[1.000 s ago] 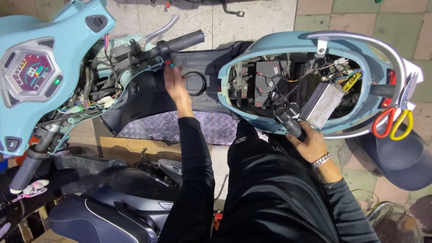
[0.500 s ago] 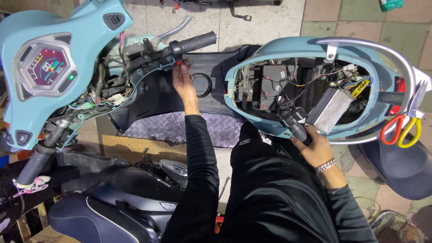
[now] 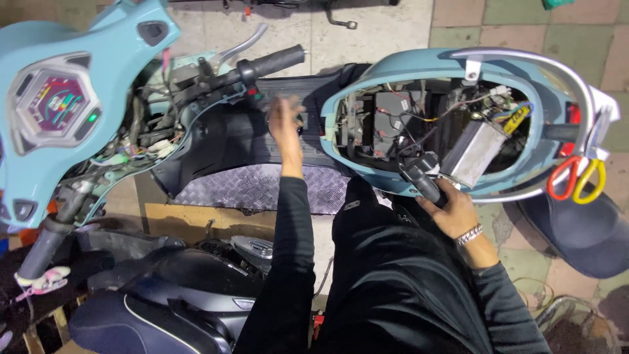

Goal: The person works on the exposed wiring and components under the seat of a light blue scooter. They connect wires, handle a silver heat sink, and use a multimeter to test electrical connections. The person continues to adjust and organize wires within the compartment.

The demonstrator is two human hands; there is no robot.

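1. right hand [image 3: 452, 213] is clamped on a black throttle grip [image 3: 419, 178], held at the near rim of the open seat bay [image 3: 393, 187] of the pale blue scooter.
2. left hand [image 3: 286, 124], fingers loosely spread and blurred, grips nothing and hovers over the black leg shield [image 3: 229, 141].
3. beyond it lies the handlebar grip [image 3: 272, 63].

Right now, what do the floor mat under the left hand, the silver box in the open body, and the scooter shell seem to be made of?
The floor mat looks like embossed metal or metal-look plate: grey, raised tread pattern. The silver box seems bare aluminium, matte with a dull sheen. The scooter shell looks like painted plastic, glossy pale blue with soft reflections. The left hand is blurred above the footwell.
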